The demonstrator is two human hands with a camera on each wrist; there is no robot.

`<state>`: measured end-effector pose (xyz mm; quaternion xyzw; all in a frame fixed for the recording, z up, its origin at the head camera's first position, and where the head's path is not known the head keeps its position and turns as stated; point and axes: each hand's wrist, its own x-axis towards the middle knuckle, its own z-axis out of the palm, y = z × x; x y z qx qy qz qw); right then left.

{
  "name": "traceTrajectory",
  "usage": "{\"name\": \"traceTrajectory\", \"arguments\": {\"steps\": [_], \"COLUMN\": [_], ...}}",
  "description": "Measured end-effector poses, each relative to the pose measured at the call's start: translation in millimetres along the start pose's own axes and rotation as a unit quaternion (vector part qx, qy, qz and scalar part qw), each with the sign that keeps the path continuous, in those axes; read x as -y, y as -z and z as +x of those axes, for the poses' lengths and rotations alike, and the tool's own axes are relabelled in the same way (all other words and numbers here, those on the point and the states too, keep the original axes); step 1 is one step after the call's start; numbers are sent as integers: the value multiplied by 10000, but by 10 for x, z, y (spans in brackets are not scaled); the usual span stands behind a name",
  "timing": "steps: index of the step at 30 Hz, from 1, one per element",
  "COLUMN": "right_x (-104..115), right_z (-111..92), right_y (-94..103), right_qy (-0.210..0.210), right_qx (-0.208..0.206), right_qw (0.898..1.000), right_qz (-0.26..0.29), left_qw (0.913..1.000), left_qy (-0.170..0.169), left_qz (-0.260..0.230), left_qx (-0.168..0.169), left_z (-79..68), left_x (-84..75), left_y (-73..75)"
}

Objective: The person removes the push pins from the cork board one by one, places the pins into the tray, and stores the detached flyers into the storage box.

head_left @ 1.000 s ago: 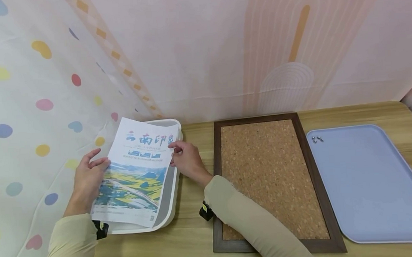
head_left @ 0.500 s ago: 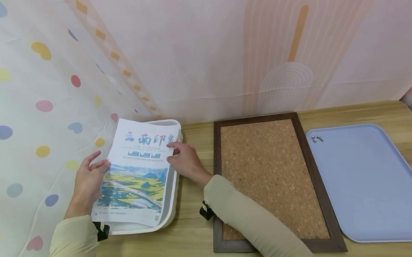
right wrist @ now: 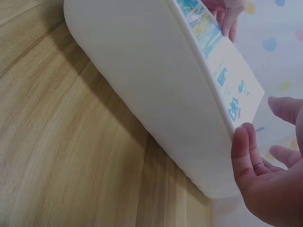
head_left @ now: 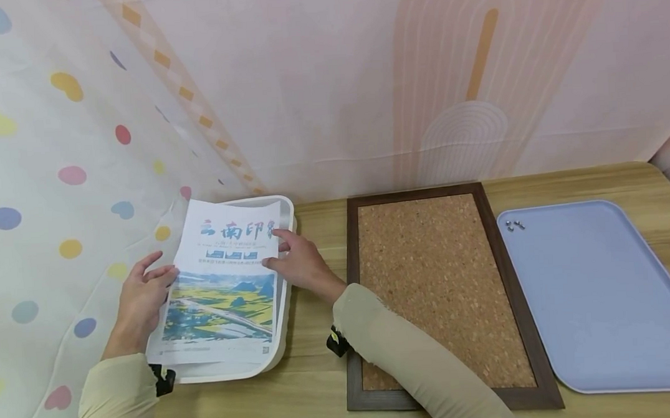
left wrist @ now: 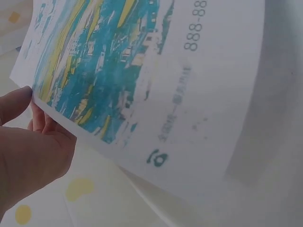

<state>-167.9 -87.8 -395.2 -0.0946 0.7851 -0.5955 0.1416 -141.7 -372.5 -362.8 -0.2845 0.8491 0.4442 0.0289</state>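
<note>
A printed poster sheet (head_left: pixel 225 263) with coloured lettering and a landscape picture lies over a white basket (head_left: pixel 286 317) at the left of the table. My left hand (head_left: pixel 144 292) pinches the sheet's left edge, thumb on top and fingers beneath, as the left wrist view shows. In that view the sheet's corner bends up off the surface below. My right hand (head_left: pixel 303 260) is at the sheet's right edge. Its fingers (right wrist: pixel 241 146) touch the edge by the basket rim, while the thumb (right wrist: pixel 284 108) stands apart above the sheet.
A cork board (head_left: pixel 433 279) with a dark wooden frame lies in the middle of the wooden table (head_left: pixel 313 341), under my right forearm. Right of it is a light blue tray (head_left: pixel 603 297) with several small metal pins (head_left: pixel 515 225) in its far left corner. Fabric-covered walls stand behind and left.
The sheet has turned slightly counterclockwise, its lower right corner shifting right and its top edge nearer me. My right thumb now reaches over the sheet. The left hand has barely moved.
</note>
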Motion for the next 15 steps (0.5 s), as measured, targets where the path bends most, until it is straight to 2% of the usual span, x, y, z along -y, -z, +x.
{"name": "traceTrajectory", "arguments": {"steps": [7,15], "right_x": [1,-18], "right_z": [-43,-60], "right_y": [-15,-47], "right_qy": [302,271], "right_qx": [181,249], "right_qw": [9993,9991], "right_qz": [-148,-231], "left_qw": [9999,9985], "left_qy": [-14,-59], "left_qz": [82,121], "left_qx": [89,529], "left_z": [14,-22], "left_x": [31,87], "left_y": [4,-11]}}
